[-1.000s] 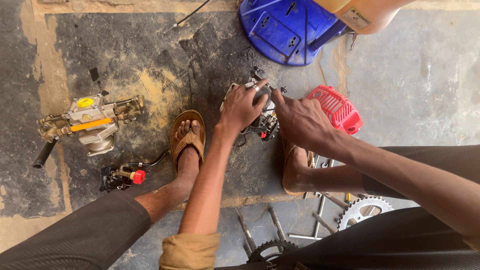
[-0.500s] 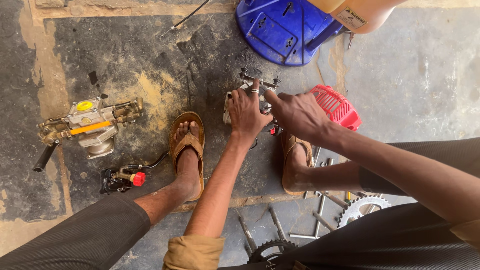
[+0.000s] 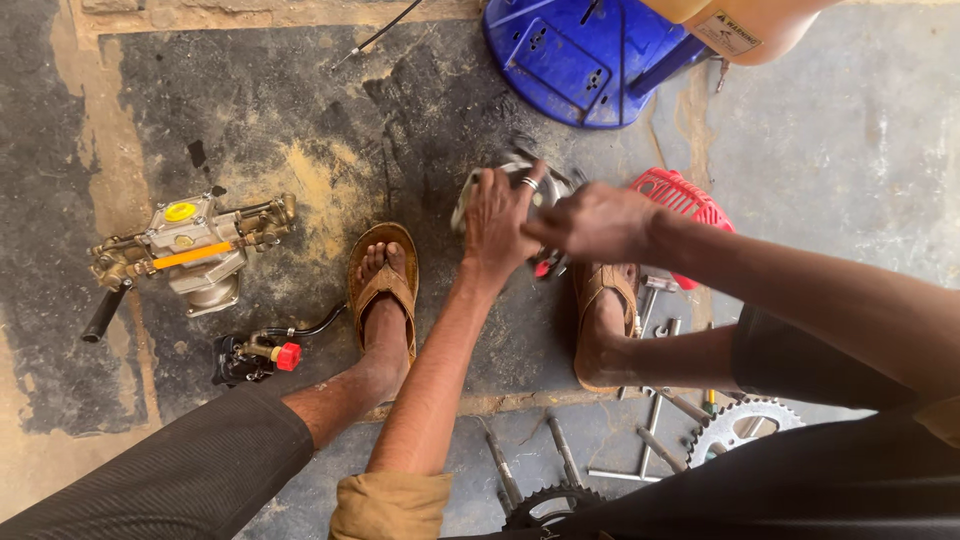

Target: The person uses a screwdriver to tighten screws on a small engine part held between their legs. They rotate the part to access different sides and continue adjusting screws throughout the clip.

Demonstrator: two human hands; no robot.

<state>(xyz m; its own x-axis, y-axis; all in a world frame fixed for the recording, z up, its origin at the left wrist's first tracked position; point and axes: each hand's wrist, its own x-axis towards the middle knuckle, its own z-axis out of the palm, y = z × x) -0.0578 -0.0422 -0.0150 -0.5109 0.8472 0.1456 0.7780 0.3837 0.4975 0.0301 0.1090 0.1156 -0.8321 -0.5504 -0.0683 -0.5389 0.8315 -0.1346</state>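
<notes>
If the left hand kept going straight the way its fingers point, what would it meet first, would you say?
Beyond the metal engine part it touches, the left hand would probably reach the blue plastic stool; depth is unclear.

Even, soft daylight with faint shadows, no glare, sharp focus throughout, slight wide-angle stretching at the edges.

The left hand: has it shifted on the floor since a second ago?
Yes. The left hand sits a little farther from the blue stool and nearer the left sandal.
</notes>
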